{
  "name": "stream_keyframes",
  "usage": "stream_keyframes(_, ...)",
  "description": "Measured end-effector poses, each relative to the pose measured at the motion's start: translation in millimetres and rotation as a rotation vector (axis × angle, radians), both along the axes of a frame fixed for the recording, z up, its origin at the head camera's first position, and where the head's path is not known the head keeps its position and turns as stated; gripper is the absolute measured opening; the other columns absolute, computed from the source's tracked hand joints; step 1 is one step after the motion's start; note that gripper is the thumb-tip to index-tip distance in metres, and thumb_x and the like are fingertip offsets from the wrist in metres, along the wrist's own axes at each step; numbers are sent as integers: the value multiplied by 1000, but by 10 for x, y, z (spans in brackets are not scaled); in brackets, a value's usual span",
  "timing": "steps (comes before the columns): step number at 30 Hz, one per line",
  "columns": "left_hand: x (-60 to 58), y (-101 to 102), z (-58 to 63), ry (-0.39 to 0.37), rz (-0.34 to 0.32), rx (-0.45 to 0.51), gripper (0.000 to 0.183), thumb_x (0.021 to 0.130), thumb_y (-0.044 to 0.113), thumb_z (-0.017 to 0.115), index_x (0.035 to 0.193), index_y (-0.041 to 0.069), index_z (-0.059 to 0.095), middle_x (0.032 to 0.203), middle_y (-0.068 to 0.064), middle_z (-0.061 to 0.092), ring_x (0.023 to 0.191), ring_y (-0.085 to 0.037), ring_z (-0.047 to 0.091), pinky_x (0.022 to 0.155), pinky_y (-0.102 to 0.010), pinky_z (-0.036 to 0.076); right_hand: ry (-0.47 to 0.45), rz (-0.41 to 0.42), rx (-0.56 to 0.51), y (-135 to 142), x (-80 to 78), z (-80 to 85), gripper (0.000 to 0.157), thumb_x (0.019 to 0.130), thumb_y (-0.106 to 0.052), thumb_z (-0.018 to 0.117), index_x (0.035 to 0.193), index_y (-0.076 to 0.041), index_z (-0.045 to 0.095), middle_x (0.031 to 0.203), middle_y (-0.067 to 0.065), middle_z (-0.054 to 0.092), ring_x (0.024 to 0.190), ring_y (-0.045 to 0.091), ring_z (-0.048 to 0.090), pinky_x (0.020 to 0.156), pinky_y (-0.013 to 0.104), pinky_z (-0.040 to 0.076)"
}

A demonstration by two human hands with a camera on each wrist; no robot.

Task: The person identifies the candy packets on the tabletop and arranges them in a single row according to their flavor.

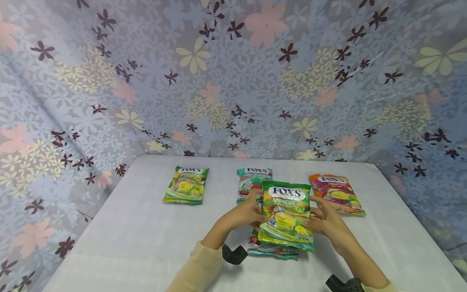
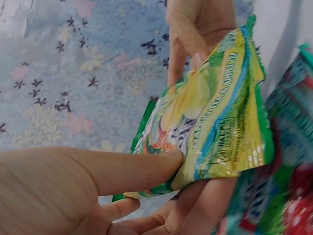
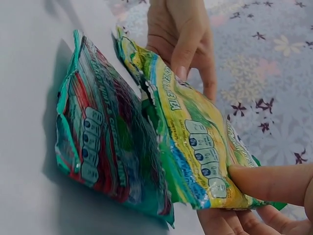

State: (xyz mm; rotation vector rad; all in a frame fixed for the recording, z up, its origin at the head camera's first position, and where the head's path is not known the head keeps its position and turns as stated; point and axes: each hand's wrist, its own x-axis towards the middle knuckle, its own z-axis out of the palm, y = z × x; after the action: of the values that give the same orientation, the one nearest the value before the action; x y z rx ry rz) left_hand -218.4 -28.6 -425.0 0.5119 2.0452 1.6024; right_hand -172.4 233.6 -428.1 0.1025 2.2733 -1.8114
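Note:
A green and yellow Fox's Spring Tea candy bag (image 1: 286, 217) is held up between both hands, its printed front facing the head camera. My left hand (image 1: 240, 215) pinches its left edge, thumb on the front and fingers behind, as the left wrist view shows. On the opposite edge, my right hand (image 1: 333, 227) grips it the same way, with the thumb (image 3: 269, 183) on the printed face. Beneath it, partly hidden, a teal candy bag (image 1: 271, 250) with red print lies on the table; in the right wrist view this teal bag (image 3: 105, 132) sits apart from the held one.
Farther back on the white table (image 1: 138, 243) lie another Spring Tea bag (image 1: 186, 185) at left, a teal Mint Blossom bag (image 1: 249, 182) in the middle, partly covered, and a red-orange Fruits bag (image 1: 337, 194) at right. A flowered cloth (image 1: 233, 81) rises behind the table.

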Motion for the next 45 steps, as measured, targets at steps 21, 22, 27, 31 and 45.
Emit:
stream_keyframes(21, -200, -426, 23, 53, 39, -54, 82, 91, 2, 65, 152, 16, 13, 77, -13, 59, 58, -24, 59, 66, -52, 54, 138, 54, -86, -430, -265, -47, 77, 87, -2, 68, 149, -8, 24, 127, 23, 54, 97, 22, 60, 79, 33, 51)
stream_keyframes(22, -209, -450, 22, 54, 39, -52, 82, 91, 2, 65, 152, 16, 14, 75, -12, 58, 58, -23, 58, 66, -52, 54, 139, 58, -87, -450, -281, -50, 77, 87, -2, 67, 149, -8, 23, 129, 24, 52, 98, 22, 60, 80, 33, 51)
stream_keyframes(27, -251, -574, 36, 42, 63, -45, 79, 92, 2, 64, 153, 17, 16, 70, -10, 55, 59, -21, 56, 66, -49, 55, 155, 70, -81, -579, -397, -70, 76, 87, 2, 65, 149, -6, 22, 128, 26, 50, 91, 22, 56, 74, 32, 50)
stream_keyframes(31, -290, -664, 54, 37, 101, -56, 77, 92, 3, 63, 153, 17, 18, 73, -11, 57, 58, -21, 56, 67, -49, 54, 163, 71, -84, -684, -510, -88, 74, 87, 4, 65, 148, -6, 24, 127, 26, 50, 82, 21, 53, 70, 33, 49)
stream_keyframes(45, -410, -895, 26, 29, 255, -87, 74, 91, 0, 63, 154, 20, 28, 81, -10, 56, 64, -19, 51, 65, -42, 53, 171, 122, -64, -976, -797, -109, 75, 88, 7, 61, 151, -5, 21, 118, 26, 50, 86, 30, 53, 67, 34, 45)
